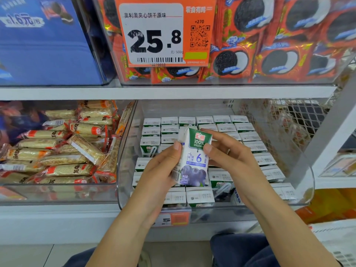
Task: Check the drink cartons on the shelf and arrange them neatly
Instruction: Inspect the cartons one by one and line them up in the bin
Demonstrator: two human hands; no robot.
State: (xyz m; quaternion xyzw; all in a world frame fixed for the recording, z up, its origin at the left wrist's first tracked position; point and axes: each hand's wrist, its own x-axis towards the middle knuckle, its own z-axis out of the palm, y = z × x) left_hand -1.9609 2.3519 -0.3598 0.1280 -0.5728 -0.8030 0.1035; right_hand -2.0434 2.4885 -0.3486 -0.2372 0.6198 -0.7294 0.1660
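Both hands grasp one drink carton: the left hand curls round its left side with the thumb pressed on the front near the top, and the right hand wraps the right side, thumb on the front and fingers reaching over the top rear corner. The carton is lifted and held upright, slightly tilted, over the middle of the clear plastic bin, its front turned to the camera with a green band on top, a large "6" in the middle and blueberries at the bottom. Below and behind it, the other cartons stand in rows inside the bin, white tops up; the rows toward the back edge and right wall look even, while those near the front edge sit less evenly, with some green fronts and straws showing. A small orange price tag hangs on the bin's front wall, partly hidden by the left forearm. In the next bin to the left, wrapped snack bars lie in a loose heap. On the shelf above, red cookie packs fill a clear bin behind a big orange price sign reading 25.8, and a blue box stands at the left end.
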